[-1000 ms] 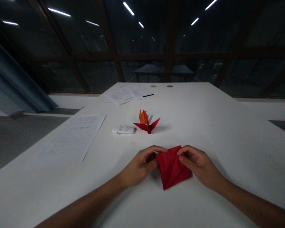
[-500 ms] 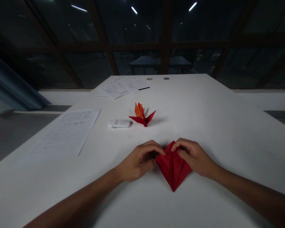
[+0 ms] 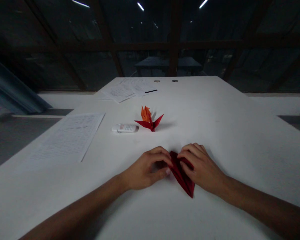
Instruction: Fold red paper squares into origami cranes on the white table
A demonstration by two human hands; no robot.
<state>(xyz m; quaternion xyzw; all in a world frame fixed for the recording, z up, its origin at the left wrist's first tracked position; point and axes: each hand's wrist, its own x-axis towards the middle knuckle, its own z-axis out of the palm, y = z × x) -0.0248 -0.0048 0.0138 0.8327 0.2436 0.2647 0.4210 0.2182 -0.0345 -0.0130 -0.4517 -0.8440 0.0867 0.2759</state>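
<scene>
A folded piece of red origami paper lies on the white table between my hands, its lower point aimed toward me and a little right. My left hand pinches the paper's left edge between curled fingers and thumb. From the other side, my right hand grips the paper, fingertips on its upper part, covering its right side. Beyond my hands stand a finished red paper crane with spread wings and, just behind it, an orange paper crane.
A small white correction-tape-like item lies left of the cranes. A printed sheet rests at the left, and more papers lie at the far end of the table. Two round holes sit near the far edge.
The red paper has turned so its lower point shifted right, and it looks narrower. My right hand now covers more of it; my left hand has barely moved.
</scene>
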